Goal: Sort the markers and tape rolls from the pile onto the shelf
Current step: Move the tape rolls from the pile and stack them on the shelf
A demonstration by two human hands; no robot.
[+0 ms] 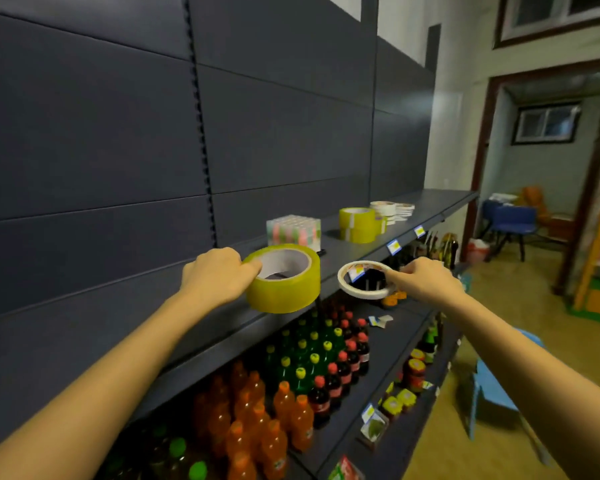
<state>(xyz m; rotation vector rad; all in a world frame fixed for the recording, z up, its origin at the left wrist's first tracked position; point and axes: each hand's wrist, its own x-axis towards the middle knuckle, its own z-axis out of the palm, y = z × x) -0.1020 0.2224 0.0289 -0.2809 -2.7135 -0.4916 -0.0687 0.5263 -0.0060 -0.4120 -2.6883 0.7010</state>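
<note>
Gripping 1 wide yellow tape roll [284, 278] in the left hand [219, 273] and pinching 1 thin white roll [365, 279] in the right hand [426, 278], both carried above the shelf [430, 211] edge, the person seems headed for the matching stacks [359, 225] further along.

Wide yellow tape roll [284, 278], thin white tape roll [364, 279] — both held above shelf [354, 252].

Orange drink bottles [257, 414] stand in rows; just behind them green bottles [305, 362], to their right dark red-capped bottles [333, 386] and jars [415, 374], far beyond a blue chair [510, 218].
</note>
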